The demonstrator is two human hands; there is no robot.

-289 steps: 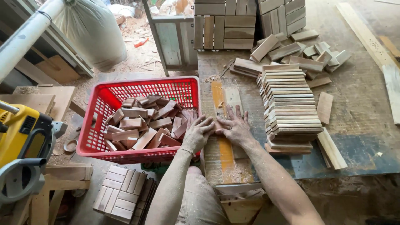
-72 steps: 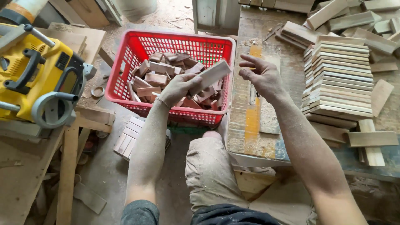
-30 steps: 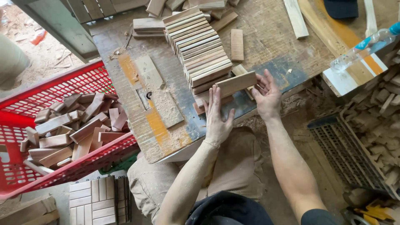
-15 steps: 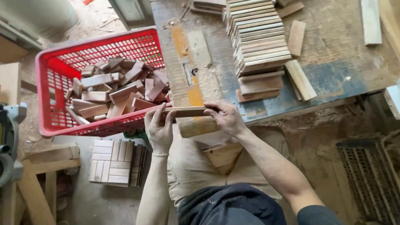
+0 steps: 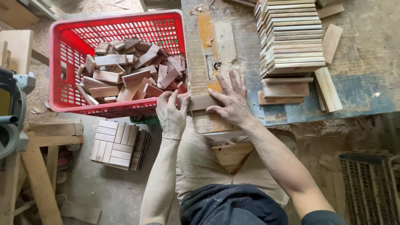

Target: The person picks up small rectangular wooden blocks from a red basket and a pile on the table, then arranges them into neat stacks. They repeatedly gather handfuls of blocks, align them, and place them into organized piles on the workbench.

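My left hand (image 5: 171,113) and right hand (image 5: 231,101), apart, pinch one wood slat (image 5: 201,102) by its ends; I keep it level over the workbench edge (image 5: 291,114).

Left hand (image 5: 171,114) and right hand (image 5: 231,102) grip a wooden strip (image 5: 203,102) at the bench (image 5: 358,89) edge, beside a red basket (image 5: 58,62) of wood blocks (image 5: 125,77).
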